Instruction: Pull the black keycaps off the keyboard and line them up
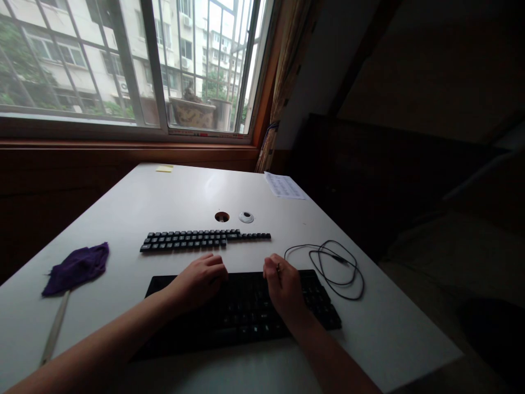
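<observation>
Curling over the black keyboard point(254, 317) on the white counter point(389, 334), the left hand point(202, 280) and right hand point(286, 282) look half-closed; I cannot tell whether either grips anything. Keycaps point(186, 239) lie in rows beyond.

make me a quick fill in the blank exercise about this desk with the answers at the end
1. The left hand and the right hand are both over the black ____.
2. The crumpled cloth on the table is ____ in colour.
3. In the picture, the looped cable lies on the ____ side of the table.
4. The small paper slip near the table's far corner is ____ in colour.

Missing words: keyboard; purple; right; yellow
</observation>
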`<state>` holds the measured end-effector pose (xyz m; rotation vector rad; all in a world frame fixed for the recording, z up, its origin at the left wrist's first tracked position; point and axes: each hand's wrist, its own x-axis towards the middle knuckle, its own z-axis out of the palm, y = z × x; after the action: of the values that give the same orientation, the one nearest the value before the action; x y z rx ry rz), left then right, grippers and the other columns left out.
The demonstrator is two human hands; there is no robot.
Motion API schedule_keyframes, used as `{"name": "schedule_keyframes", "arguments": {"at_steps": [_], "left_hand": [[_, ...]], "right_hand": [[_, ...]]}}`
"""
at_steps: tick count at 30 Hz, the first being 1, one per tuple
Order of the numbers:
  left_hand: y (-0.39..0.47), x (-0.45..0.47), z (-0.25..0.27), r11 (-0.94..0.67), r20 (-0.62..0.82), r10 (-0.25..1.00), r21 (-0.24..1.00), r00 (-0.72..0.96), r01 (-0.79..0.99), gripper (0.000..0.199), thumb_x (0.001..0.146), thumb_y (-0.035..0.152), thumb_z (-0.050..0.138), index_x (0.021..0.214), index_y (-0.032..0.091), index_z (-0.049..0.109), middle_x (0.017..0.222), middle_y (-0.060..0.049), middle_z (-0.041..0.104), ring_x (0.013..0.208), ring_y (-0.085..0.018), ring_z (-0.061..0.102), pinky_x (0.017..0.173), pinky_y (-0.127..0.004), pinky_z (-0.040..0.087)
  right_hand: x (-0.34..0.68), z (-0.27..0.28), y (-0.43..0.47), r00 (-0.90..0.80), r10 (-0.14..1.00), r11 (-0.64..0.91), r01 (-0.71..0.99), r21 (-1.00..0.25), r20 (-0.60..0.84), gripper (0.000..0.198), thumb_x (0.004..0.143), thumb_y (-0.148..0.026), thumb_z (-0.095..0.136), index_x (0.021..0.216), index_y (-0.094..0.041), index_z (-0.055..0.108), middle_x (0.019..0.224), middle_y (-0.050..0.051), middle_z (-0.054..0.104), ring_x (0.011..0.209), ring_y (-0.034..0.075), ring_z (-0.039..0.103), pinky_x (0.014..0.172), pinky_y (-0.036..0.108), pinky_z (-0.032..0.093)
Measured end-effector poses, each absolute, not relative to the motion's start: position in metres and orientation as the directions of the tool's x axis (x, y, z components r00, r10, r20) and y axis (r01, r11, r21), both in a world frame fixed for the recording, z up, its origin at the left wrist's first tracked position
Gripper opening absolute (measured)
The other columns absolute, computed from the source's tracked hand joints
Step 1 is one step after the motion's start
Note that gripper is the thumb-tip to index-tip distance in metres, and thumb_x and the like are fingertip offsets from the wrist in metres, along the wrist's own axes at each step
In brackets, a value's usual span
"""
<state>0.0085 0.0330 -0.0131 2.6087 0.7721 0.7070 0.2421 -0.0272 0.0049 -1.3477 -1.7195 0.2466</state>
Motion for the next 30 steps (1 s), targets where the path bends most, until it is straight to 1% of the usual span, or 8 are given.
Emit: {"name": "schedule_keyframes", "arguments": {"at_steps": [5, 11, 13, 17, 20, 23, 27, 30], "left_hand": [[0.032, 0.009, -0.013, -0.807, 0.392, 0.571, 0.429, 0.722, 0.405, 0.019, 0.084, 0.004, 0.05, 0.087, 0.017, 0.063, 0.085, -0.005, 0.061, 0.078, -0.016, 0.054, 0.068, -0.028, 0.045], [0.031, 0.01, -0.012, -0.808, 0.399, 0.574, 0.419, 0.715, 0.415, 0.019, 0.083, 0.003, 0.05, 0.087, 0.017, 0.063, 0.085, -0.004, 0.062, 0.078, -0.017, 0.055, 0.069, -0.028, 0.046], [0.031, 0.01, -0.011, -0.814, 0.404, 0.566, 0.415, 0.719, 0.408, 0.021, 0.082, 0.002, 0.05, 0.088, 0.017, 0.063, 0.086, -0.004, 0.062, 0.078, -0.016, 0.055, 0.07, -0.028, 0.047], [0.032, 0.009, -0.012, -0.818, 0.406, 0.557, 0.418, 0.725, 0.395, 0.022, 0.081, 0.002, 0.05, 0.09, 0.017, 0.064, 0.088, -0.005, 0.063, 0.079, -0.017, 0.055, 0.071, -0.029, 0.048], [0.033, 0.008, -0.013, -0.813, 0.398, 0.564, 0.42, 0.724, 0.402, 0.022, 0.081, 0.002, 0.051, 0.089, 0.018, 0.064, 0.089, -0.005, 0.062, 0.08, -0.017, 0.056, 0.072, -0.029, 0.048], [0.034, 0.008, -0.015, -0.818, 0.402, 0.558, 0.412, 0.726, 0.4, 0.024, 0.081, 0.001, 0.05, 0.09, 0.018, 0.064, 0.089, -0.004, 0.062, 0.08, -0.016, 0.056, 0.072, -0.028, 0.048], [0.033, 0.008, -0.015, -0.825, 0.408, 0.548, 0.405, 0.73, 0.394, 0.023, 0.081, 0.002, 0.05, 0.09, 0.018, 0.064, 0.089, -0.005, 0.062, 0.079, -0.016, 0.056, 0.072, -0.028, 0.049], [0.032, 0.009, -0.014, -0.822, 0.405, 0.553, 0.409, 0.728, 0.396, 0.024, 0.081, 0.001, 0.05, 0.089, 0.018, 0.064, 0.089, -0.005, 0.062, 0.08, -0.016, 0.056, 0.072, -0.029, 0.049]], "right_hand": [[0.238, 0.004, -0.026, -0.068, 0.849, 0.397, 0.737, -0.547, 0.524, 0.036, 0.098, -0.033, 0.042, 0.064, -0.023, 0.036, 0.062, -0.002, 0.043, 0.056, 0.013, 0.043, 0.058, 0.028, 0.032], [0.243, 0.0, -0.019, -0.107, 0.884, 0.341, 0.814, -0.471, 0.455, 0.037, 0.097, -0.036, 0.043, 0.063, -0.022, 0.042, 0.057, -0.002, 0.048, 0.055, 0.014, 0.049, 0.058, 0.026, 0.033], [0.245, 0.0, -0.018, -0.11, 0.902, 0.325, 0.81, -0.488, 0.417, 0.04, 0.098, -0.037, 0.041, 0.062, -0.022, 0.045, 0.054, -0.001, 0.05, 0.053, 0.014, 0.051, 0.057, 0.026, 0.033], [0.244, 0.001, -0.017, -0.086, 0.938, 0.286, 0.742, -0.606, 0.337, 0.046, 0.1, -0.038, 0.036, 0.06, -0.021, 0.05, 0.052, -0.001, 0.052, 0.051, 0.014, 0.054, 0.056, 0.024, 0.035], [0.243, 0.0, -0.015, -0.065, 0.95, 0.262, 0.7, -0.665, 0.307, 0.051, 0.1, -0.04, 0.035, 0.057, -0.02, 0.052, 0.05, -0.001, 0.052, 0.05, 0.014, 0.054, 0.056, 0.024, 0.036], [0.245, -0.002, -0.012, -0.038, 0.954, 0.244, 0.677, -0.695, 0.299, 0.053, 0.1, -0.041, 0.035, 0.055, -0.02, 0.054, 0.049, -0.001, 0.051, 0.048, 0.014, 0.053, 0.055, 0.025, 0.036], [0.25, -0.007, -0.006, 0.058, 0.955, 0.182, 0.662, -0.727, 0.292, 0.057, 0.1, -0.044, 0.033, 0.052, -0.02, 0.054, 0.048, 0.0, 0.051, 0.049, 0.015, 0.054, 0.055, 0.025, 0.038], [0.251, -0.007, -0.006, 0.065, 0.952, 0.186, 0.656, -0.732, 0.3, 0.056, 0.099, -0.045, 0.035, 0.052, -0.02, 0.055, 0.047, -0.001, 0.05, 0.048, 0.015, 0.054, 0.055, 0.025, 0.038]]}}
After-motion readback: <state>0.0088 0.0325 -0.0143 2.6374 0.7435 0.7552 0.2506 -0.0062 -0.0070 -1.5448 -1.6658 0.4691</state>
